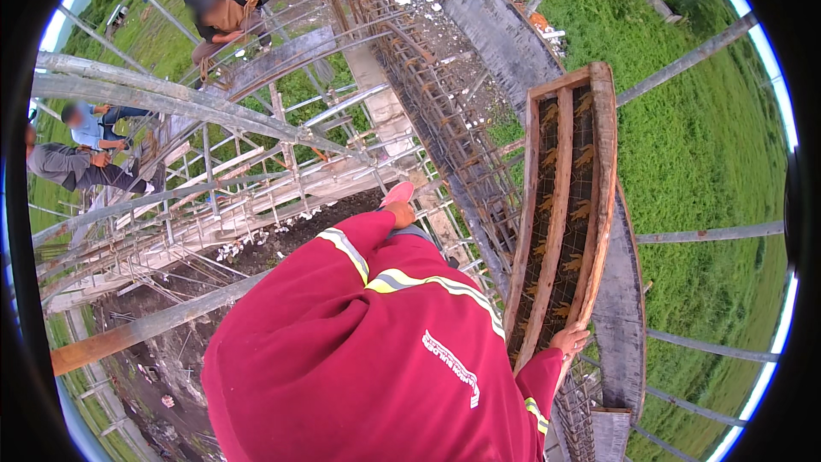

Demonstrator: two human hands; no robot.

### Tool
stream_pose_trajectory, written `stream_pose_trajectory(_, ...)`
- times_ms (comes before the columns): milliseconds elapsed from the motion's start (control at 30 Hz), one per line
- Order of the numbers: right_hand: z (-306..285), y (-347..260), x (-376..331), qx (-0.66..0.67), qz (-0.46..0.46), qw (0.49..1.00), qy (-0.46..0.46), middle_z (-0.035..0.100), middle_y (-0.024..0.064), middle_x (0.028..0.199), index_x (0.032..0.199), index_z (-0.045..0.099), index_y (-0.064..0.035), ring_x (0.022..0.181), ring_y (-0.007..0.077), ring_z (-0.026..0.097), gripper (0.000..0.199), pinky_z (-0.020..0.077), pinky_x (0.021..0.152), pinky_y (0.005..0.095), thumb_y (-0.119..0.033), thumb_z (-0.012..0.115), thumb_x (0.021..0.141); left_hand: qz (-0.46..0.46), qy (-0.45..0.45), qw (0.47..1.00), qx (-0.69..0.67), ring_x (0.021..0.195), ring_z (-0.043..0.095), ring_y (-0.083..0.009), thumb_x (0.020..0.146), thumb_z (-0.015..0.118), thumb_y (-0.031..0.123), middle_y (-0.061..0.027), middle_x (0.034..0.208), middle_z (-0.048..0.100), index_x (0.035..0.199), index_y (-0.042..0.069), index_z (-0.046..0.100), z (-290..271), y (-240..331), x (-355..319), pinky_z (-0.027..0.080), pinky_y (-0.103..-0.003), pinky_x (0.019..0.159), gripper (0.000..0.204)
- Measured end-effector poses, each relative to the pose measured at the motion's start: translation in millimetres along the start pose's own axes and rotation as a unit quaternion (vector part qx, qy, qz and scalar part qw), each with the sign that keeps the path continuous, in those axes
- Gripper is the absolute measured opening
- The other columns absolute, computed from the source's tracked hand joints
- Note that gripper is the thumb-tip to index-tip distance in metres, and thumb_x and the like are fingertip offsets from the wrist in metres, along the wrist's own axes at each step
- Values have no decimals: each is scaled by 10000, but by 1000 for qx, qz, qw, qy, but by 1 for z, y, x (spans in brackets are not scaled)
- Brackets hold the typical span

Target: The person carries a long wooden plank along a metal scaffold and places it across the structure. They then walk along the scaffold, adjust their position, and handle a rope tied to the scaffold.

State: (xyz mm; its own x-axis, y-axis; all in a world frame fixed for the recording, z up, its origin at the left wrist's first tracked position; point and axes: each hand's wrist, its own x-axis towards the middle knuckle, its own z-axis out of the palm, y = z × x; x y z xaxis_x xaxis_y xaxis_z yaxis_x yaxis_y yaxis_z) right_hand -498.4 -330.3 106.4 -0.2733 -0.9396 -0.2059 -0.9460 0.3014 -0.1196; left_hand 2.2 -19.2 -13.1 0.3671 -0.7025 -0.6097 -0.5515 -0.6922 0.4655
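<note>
A long formwork panel (562, 197) of dark plywood framed with wooden battens stands tilted on my right, with yellowish markings printed on its face. My right hand (570, 340) grips its right-hand batten near the lower end, fingers curled over the edge. Close to my leg and a pink shoe (398, 194), my left hand (404, 216) shows only in part at the end of its red sleeve; its fingers are hidden. Beside the panel runs a long cage of tied rusty rebar (449, 116).
Steel scaffold tubes (171, 103) cross on the left, and more poles (710, 234) reach out at right. Dark boards (623, 308) lie beyond the panel. Below are beams (389, 116) and soil far down. One co-worker (224, 17) sits at upper left; two (73, 163) are farther left.
</note>
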Motion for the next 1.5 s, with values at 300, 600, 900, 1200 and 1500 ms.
stream_pose_trajectory(300,2,2,1,12,-7,1000,7,122,179,1564,1528,97,-153,1429,404,119,774,180,1087,611,-656,187,947,30,1,999,17,1030,621,-312,850,559,356,-144,1064,674,1000,104,725,-7,6,-5,464,-410,928,338)
stream_pose_trajectory(600,6,6,3,17,-13,1000,15,136,191,1556,1525,107,-133,1427,411,109,785,188,1090,595,-656,203,947,54,-2,997,46,1030,619,-311,862,553,361,-144,1073,673,1000,90,719,-8,7,-3,461,-403,934,347)
stream_pose_trajectory(900,3,3,1,27,-6,1000,6,99,174,1568,1531,83,-160,1435,405,75,792,179,1090,603,-675,184,937,30,-4,999,26,1030,617,-320,873,542,372,-156,1067,671,994,81,720,-9,12,-3,460,-415,928,362)
stream_pose_trajectory(1200,5,4,2,24,-12,1000,12,120,172,1564,1530,92,-160,1431,409,87,775,182,1083,617,-659,191,945,16,-3,1000,18,1029,616,-323,871,547,376,-151,1065,673,1000,83,719,-7,9,0,459,-419,927,363)
stream_pose_trajectory(1500,6,6,2,10,-19,999,26,157,195,1549,1526,123,-153,1416,419,138,746,194,1083,601,-628,215,959,44,-12,997,67,1043,608,-322,899,514,361,-149,1086,666,1010,78,715,1,2,7,452,-421,939,364)
